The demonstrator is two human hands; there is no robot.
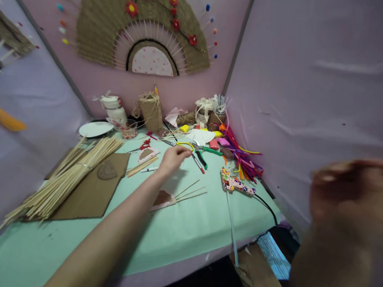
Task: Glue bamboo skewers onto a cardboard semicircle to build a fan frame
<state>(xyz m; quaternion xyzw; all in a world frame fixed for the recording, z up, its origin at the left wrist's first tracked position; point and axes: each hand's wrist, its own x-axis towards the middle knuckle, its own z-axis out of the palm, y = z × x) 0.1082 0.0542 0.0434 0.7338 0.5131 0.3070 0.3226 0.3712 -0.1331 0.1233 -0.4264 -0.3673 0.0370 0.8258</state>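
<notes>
My left hand (174,159) reaches over the middle of the table, its fingers pinched together beside the yellow handle of some scissors (187,144). Whatever may be between those fingertips is hidden. A red-and-silver pen (197,164) lies just right of them, close to green-handled pliers (212,151). Under my left forearm is a partly covered small brown piece with a pale edge (163,198), and thin sticks (191,195) fan out from it. At the far right my right hand (346,195) is raised near the camera, blurred and curled; its contents cannot be made out.
A flower-patterned glue gun (237,182) lies at right, its black cord running over the edge. Bundled sticks (71,173) rest on cardboard (114,187) at left. A twine cone (150,112), a white bottle (112,108) and colourful pipe cleaners (241,155) stand or lie behind.
</notes>
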